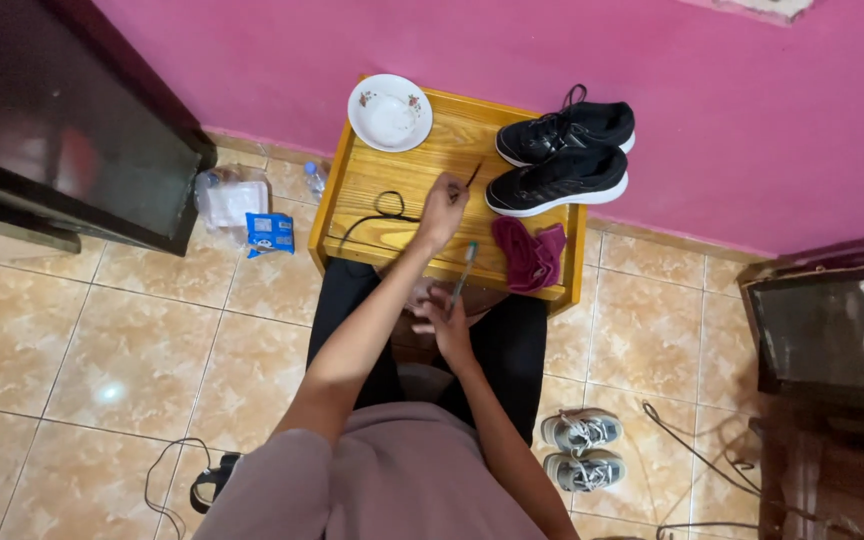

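1. The left hand (442,212) reaches over the yellow wooden table (372,185), fingers pinched on the end of a black shoelace (384,210) lying loose there.
2. The right hand (447,318), near the lap, grips a toothbrush (464,270) upright.
3. The lace looks already removed; the black sneakers (560,155), maroon cloth (530,252) and white bowl (390,112) wait untouched.

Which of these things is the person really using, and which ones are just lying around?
In use: black shoelace held by the left hand; toothbrush held by the right hand; black shoes; white bowl; maroon cloth; all on the yellow table.

Lying about: grey shoes; blue packet; plastic bag; floor cables.
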